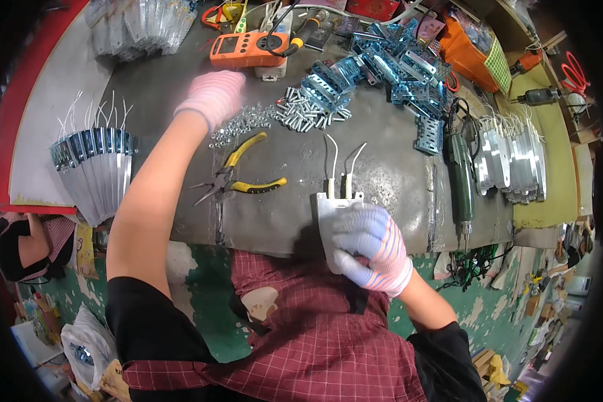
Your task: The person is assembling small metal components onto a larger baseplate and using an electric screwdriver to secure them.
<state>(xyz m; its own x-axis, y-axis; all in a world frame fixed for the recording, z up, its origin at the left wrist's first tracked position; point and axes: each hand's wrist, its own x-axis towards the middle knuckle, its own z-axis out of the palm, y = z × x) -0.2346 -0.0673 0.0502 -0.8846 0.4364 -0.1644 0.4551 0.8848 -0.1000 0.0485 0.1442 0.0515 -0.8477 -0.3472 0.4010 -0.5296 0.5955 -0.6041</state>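
My right hand (375, 248), in a striped white glove, is closed around a flat silver metal plate (326, 213) at the table's front edge. Two white wire leads (333, 161) stick up from the plate's far end. My left hand (214, 97), in a pink-and-white glove, is over the far left of the table, just in front of an orange multimeter (248, 49). Motion smears it and its fingers cannot be made out. Beside it lie small clear-looking nuts (244, 124) and a heap of silver screws or pins (311, 110). Yellow-handled pliers (228, 177) rest between my arms, jaws apart.
Blue metal brackets (398, 63) pile up at the back right. A green power screwdriver (460, 174) lies on the right, beside stacked wired plates (512, 161). More wired plates with blue brackets (97, 167) lie at left; bundled strips (141, 27) sit behind. Another person (33, 244) is at far left.
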